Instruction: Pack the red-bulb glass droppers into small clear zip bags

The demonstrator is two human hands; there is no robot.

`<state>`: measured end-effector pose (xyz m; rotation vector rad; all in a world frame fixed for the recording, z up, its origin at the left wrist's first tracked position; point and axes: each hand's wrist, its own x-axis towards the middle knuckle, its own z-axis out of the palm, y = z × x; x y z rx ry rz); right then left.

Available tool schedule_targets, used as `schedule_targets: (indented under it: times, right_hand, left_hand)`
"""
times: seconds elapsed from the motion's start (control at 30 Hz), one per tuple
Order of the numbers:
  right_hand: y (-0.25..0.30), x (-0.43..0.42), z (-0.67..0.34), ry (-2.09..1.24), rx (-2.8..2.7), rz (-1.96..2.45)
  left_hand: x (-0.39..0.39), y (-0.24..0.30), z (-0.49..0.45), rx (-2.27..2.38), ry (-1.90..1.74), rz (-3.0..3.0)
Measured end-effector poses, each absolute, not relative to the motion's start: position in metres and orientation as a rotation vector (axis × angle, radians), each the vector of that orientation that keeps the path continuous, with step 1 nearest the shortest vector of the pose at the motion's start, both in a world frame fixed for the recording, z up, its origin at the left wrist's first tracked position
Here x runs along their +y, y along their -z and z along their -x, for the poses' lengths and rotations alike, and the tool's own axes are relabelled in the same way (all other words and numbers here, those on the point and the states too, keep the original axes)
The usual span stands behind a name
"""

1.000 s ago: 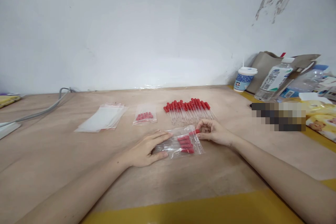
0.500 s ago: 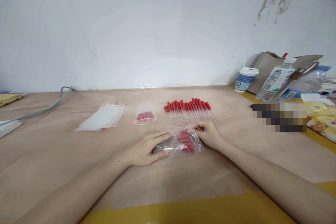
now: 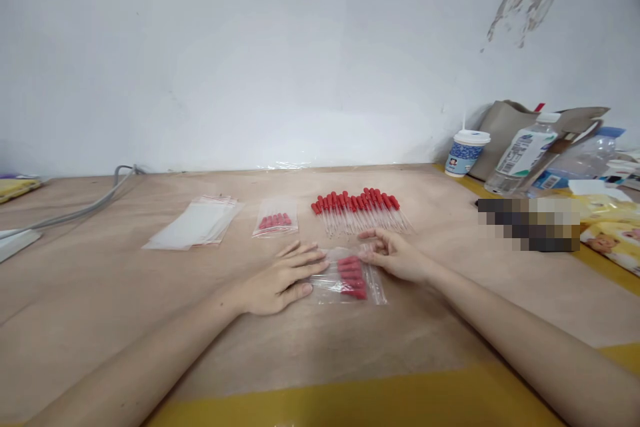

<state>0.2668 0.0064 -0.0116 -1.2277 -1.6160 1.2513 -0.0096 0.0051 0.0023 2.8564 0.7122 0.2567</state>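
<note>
Resting the left hand (image 3: 280, 280) palm down, fingers spread, on the closed end of a clear zip-lock bag (image 3: 327, 289), laid flat on the desk (image 3: 240, 353) between the far edge and the yellow tape (image 3: 320, 400) along the near side. Touching the bag's mouth, on the side toward the desk's right edge, with the right hand (image 3: 399, 257), fingers half curled; cannot tell whether pinching the film. Enclosing red-bulbed droppers (image 3: 353, 277) in that bag, apparently five, bulbs toward the mouth. Probably at the step of settling the set inside. Calling next, by the look of it, for evening the mouth and pressing the seal shut. Lying closer to the far edge: a row of loose droppers (image 3: 359, 207), then, leftward, a filled bag (image 3: 275, 220) and a stack of flat bags (image 3: 195, 223).
</note>
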Motion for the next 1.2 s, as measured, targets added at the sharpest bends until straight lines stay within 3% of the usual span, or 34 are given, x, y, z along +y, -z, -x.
schedule_targets:
  times: [0.2,0.43,0.7,0.87,1.03,1.2]
  right_hand:
    - [0.005,-0.009,-0.250,-1.537,-1.657,1.169]
    - [0.001,-0.014,-0.243,-1.837,-1.234,1.169]
    - [-0.001,-0.020,-0.241,-2.049,-1.130,1.024]
    - [0.002,-0.009,-0.259,-1.809,-1.238,1.019]
    - [0.009,0.006,-0.283,-1.572,-1.328,1.136]
    - [0.011,0.009,-0.287,-1.544,-1.433,1.164]
  left_hand:
    - [0.010,-0.004,0.018,0.907,-0.459,-2.913]
    - [-0.026,0.002,-0.013,0.736,-0.392,-2.886]
    - [-0.025,0.013,-0.023,0.771,-0.797,-3.181]
    - [-0.015,-0.007,-0.007,0.613,-1.029,-3.155]
    - [0.011,-0.030,0.030,0.865,-1.370,-3.101]
    - [0.057,-0.024,0.077,1.044,-1.266,-3.068]
